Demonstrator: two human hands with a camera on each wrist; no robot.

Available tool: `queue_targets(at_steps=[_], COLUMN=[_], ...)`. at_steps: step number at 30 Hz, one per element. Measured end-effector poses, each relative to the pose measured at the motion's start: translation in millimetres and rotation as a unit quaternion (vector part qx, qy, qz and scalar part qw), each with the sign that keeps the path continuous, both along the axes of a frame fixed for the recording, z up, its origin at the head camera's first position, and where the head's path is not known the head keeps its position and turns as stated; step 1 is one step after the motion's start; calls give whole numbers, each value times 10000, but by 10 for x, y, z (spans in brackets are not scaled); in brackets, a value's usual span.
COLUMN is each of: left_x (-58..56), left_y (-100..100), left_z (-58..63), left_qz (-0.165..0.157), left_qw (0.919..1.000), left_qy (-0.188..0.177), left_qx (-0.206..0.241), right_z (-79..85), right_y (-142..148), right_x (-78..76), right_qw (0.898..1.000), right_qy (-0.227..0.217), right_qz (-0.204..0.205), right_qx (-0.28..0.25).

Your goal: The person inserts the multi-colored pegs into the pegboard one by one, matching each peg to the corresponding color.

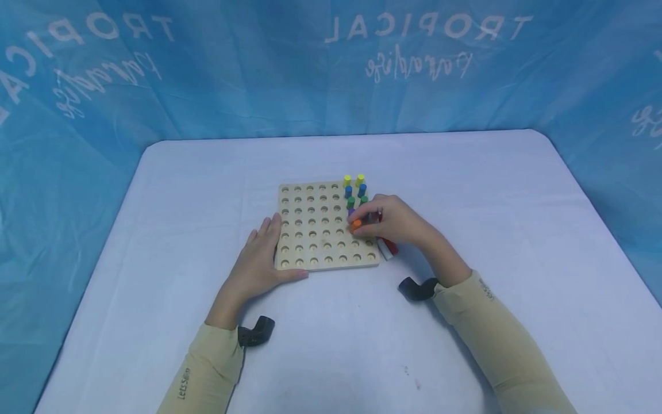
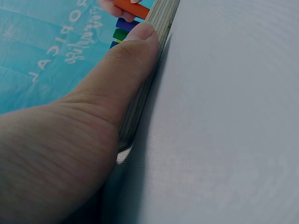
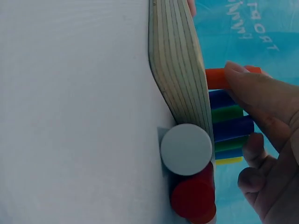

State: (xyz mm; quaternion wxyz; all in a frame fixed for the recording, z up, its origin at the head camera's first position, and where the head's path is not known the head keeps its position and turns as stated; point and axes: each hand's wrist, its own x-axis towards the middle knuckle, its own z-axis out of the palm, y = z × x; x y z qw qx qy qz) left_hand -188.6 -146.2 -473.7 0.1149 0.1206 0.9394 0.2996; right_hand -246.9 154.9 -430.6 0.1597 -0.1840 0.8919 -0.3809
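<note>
A square wooden pegboard (image 1: 305,228) with rows of round holes lies on the table. My left hand (image 1: 253,265) rests at its near left corner, fingers along the left side and thumb (image 2: 135,44) against the front edge. Over the right part of the board, my right hand (image 1: 393,219) pinches an upright orange peg (image 3: 217,79) between thumb and fingers. The peg's lower end meets the board; how deep it sits I cannot tell. Behind it stand pairs of yellow (image 1: 360,179), blue (image 1: 362,190) and green (image 1: 351,202) pegs, plus purple ones partly hidden by the fingers.
Loose white (image 3: 186,149) and red (image 3: 192,198) pegs lie on the table against the board's right side, below the right hand. A white cloth covers the table (image 1: 465,190). Blue printed curtains (image 1: 289,75) hang behind and at both sides.
</note>
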Motion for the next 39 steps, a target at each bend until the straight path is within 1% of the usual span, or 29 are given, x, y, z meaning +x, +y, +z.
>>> queue_targets(at_steps=[7, 14, 18, 21, 24, 27, 29, 31, 34, 36, 39], left_x=[-1, 7, 7, 2, -3, -3, -1, 0, 1, 0, 0], left_y=[1, 1, -3, -4, 0, 11, 17, 20, 18, 13, 7], left_z=[5, -10, -10, -13, -20, -26, -29, -26, -22, -18, -13], left_qz=[8, 13, -5, -24, -23, -31, -32, -28, -7, 8, 19], left_qw=[10000, 10000, 10000, 10000, 10000, 10000, 9999, 10000, 10000, 10000, 10000], left_qy=[15, -6, 43, 71, 75, 83, 95, 79, 41, 0, -37], left_qx=[2, 10, 45, 56, 42, 32, 19, 21, 8, 11, 3], right_z=[19, 55, 76, 83, 103, 132, 141, 142, 121, 93, 42], right_y=[-30, -84, -55, -1, 62, 148, 222, 304, 426, 496, 579], right_x=[-3, 19, 23, 14, 3, 3, 7, 11, 19, 25, 31], right_qw=[9992, 9962, 9970, 9985, 9990, 9994, 9991, 9978, 9949, 9932, 9918], right_qy=[190, 360, 301, 239, 300, 347, 330, 251, 135, 72, 60], right_qz=[64, 282, 280, 281, 270, 34, -276, -603, -948, -1050, -1074], right_qx=[349, 737, 650, 411, 169, 39, 39, 132, 320, 494, 689])
